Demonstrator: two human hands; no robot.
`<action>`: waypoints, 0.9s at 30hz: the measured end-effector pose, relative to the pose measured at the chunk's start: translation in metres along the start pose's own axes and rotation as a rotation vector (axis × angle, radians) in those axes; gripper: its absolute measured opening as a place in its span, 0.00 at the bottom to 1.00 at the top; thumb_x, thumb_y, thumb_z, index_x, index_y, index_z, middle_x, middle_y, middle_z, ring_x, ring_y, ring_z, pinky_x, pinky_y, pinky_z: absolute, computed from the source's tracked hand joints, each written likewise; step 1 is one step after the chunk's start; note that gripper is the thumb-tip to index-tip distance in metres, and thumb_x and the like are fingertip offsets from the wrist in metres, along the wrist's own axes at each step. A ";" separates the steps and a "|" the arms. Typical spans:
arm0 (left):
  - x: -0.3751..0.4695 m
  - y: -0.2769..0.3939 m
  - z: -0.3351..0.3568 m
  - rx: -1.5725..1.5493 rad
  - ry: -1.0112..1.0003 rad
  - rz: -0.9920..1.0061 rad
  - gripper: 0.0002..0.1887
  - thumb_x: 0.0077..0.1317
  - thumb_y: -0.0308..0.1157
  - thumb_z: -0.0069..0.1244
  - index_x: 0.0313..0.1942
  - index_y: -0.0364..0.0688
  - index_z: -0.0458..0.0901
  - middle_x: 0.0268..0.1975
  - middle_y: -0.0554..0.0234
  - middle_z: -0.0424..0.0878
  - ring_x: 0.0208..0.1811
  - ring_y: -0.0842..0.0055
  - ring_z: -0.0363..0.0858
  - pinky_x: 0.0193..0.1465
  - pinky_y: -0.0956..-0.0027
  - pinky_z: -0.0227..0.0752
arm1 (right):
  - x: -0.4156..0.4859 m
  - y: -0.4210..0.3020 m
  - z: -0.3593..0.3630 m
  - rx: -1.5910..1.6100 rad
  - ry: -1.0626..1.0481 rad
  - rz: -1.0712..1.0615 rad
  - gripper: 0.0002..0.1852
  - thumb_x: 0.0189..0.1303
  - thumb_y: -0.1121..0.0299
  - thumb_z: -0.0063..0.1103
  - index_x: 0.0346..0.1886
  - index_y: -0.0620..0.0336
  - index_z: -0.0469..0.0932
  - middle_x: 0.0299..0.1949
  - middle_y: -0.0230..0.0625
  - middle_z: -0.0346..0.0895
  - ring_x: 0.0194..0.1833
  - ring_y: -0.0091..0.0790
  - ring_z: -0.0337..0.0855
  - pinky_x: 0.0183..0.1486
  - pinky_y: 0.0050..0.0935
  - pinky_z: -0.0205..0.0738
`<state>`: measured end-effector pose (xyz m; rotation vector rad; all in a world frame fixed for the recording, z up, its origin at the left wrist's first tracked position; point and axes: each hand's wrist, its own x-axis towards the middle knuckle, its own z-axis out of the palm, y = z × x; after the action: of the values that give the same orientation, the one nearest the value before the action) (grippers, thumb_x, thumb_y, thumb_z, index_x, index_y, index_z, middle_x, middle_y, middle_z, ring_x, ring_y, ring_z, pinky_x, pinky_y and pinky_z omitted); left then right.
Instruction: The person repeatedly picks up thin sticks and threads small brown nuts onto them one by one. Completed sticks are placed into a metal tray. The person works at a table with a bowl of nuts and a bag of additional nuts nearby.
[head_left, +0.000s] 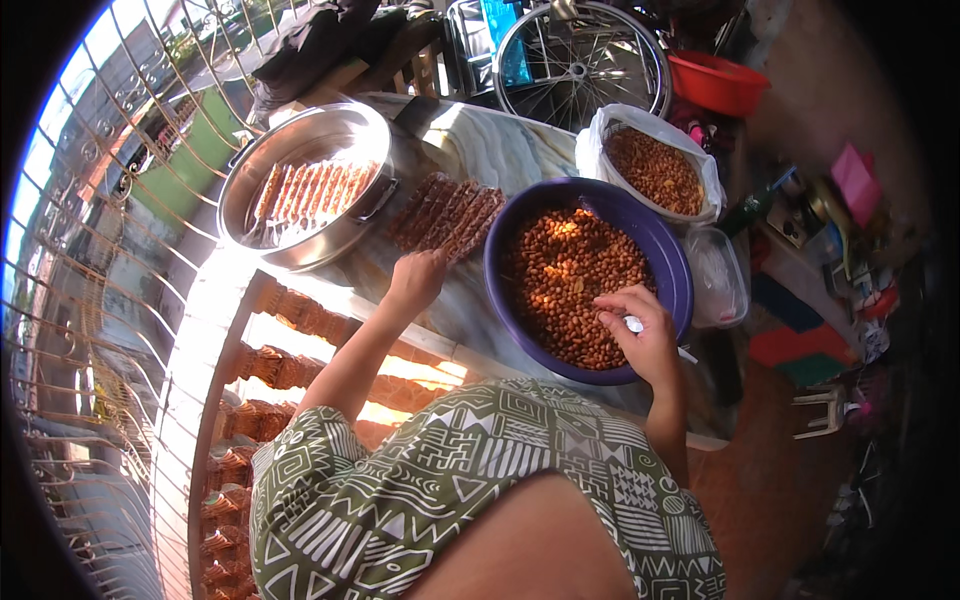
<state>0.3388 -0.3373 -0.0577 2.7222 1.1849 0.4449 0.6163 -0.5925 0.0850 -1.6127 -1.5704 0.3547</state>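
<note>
My left hand (418, 279) is closed at the near end of a row of narrow clear plastic packets of peanuts (435, 206), its fingers on the end of one packet. The row lies on the marble-patterned tabletop (442, 300). My right hand (641, 326) is over a purple plastic basin (679, 270) of loose reddish-brown peanuts (574, 292). Its thumb and forefinger are curled close together; whether anything is between them is unclear. A shiny spoon-like thing (633, 324) shows beside the palm, partly hidden by the hand.
Left on the table, a steel pot (315, 259) holds more filled packets (315, 191). Behind the basin stands a white-bag-lined container (596, 142) of peanuts. A clear plastic tub (718, 277) sits right of the basin. A wheelchair wheel (577, 71) and red basin (716, 82) are beyond.
</note>
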 end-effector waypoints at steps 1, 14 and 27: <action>0.004 0.008 -0.010 0.004 -0.020 -0.036 0.05 0.67 0.32 0.48 0.34 0.42 0.75 0.30 0.51 0.82 0.35 0.51 0.83 0.37 0.50 0.75 | -0.002 0.002 -0.001 0.001 0.003 0.005 0.10 0.59 0.77 0.68 0.44 0.61 0.85 0.39 0.37 0.80 0.40 0.36 0.83 0.43 0.30 0.76; 0.056 0.030 -0.101 -0.294 0.316 0.264 0.06 0.68 0.27 0.51 0.43 0.41 0.81 0.41 0.54 0.82 0.42 0.54 0.82 0.43 0.57 0.77 | 0.005 -0.009 -0.005 -0.007 -0.007 -0.030 0.09 0.59 0.76 0.67 0.44 0.61 0.85 0.39 0.37 0.80 0.41 0.37 0.83 0.43 0.31 0.76; 0.052 0.130 -0.232 -0.394 0.004 0.273 0.12 0.64 0.34 0.61 0.46 0.43 0.84 0.29 0.58 0.84 0.30 0.73 0.84 0.35 0.68 0.74 | 0.079 -0.067 0.024 0.119 0.005 -0.232 0.17 0.57 0.69 0.73 0.50 0.62 0.83 0.32 0.36 0.80 0.33 0.30 0.82 0.38 0.30 0.76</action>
<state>0.3870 -0.3856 0.2048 2.5339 0.6392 0.6391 0.5672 -0.5197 0.1455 -1.3243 -1.6792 0.3127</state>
